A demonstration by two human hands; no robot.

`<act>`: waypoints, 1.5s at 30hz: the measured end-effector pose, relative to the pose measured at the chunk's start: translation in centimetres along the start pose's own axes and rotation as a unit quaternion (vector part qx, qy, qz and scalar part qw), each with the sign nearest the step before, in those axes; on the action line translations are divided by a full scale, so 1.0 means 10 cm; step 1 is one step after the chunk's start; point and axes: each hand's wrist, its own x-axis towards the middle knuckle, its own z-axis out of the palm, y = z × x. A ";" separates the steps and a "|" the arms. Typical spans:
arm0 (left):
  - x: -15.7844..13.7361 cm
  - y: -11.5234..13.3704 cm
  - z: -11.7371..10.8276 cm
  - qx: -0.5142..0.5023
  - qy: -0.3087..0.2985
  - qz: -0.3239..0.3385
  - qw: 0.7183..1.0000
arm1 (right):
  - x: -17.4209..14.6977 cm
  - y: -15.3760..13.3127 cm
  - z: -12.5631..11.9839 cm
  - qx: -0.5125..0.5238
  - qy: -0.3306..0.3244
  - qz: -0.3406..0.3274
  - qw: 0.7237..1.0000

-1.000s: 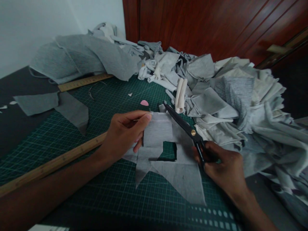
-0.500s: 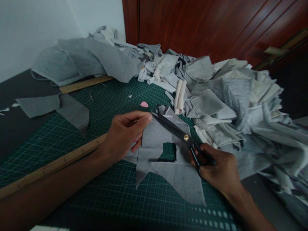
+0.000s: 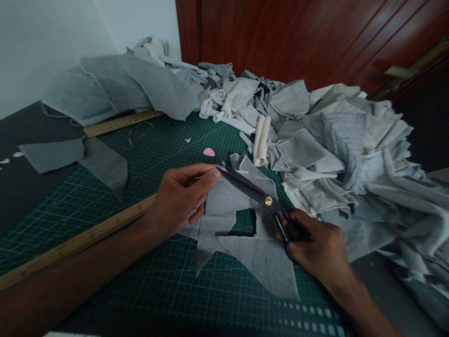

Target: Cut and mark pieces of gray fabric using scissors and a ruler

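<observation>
My right hand [image 3: 319, 243] is wrapped round the handles of black scissors [image 3: 254, 192] with a brass pivot screw. Their blades point up and left, and the tips lie right by the left thumb. Thumb and forefinger of my left hand [image 3: 185, 194] pinch the upper left edge of a grey fabric piece [image 3: 224, 201]. That fabric lies on the green cutting mat [image 3: 168, 281], with the mat showing through a gap in its middle. Below the gap, pointed flaps of the same grey cloth spread toward me.
A wooden ruler [image 3: 101, 228] runs under my left forearm; another ruler [image 3: 122, 123] lies at the back left. Tailor's chalk [image 3: 208, 152], pink, rests beyond my hands. Grey fabric scraps [image 3: 105, 164] lie left. A fabric pile [image 3: 315, 150] fills the back and right, before a wooden door [image 3: 298, 37].
The scissor blades have drawn closer together at the tips by my left thumb. My left hand keeps its pinch, and the whole view has shifted very slightly.
</observation>
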 end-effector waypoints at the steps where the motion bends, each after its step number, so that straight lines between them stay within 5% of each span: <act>1: 0.00 0.00 0.00 -0.002 -0.002 0.001 1.000 | 0.00 -0.01 0.00 -0.001 0.004 -0.001 1.000; 45: 0.00 -0.03 -0.01 0.006 0.006 0.027 1.000 | 0.05 -0.03 -0.02 0.016 0.022 0.002 1.000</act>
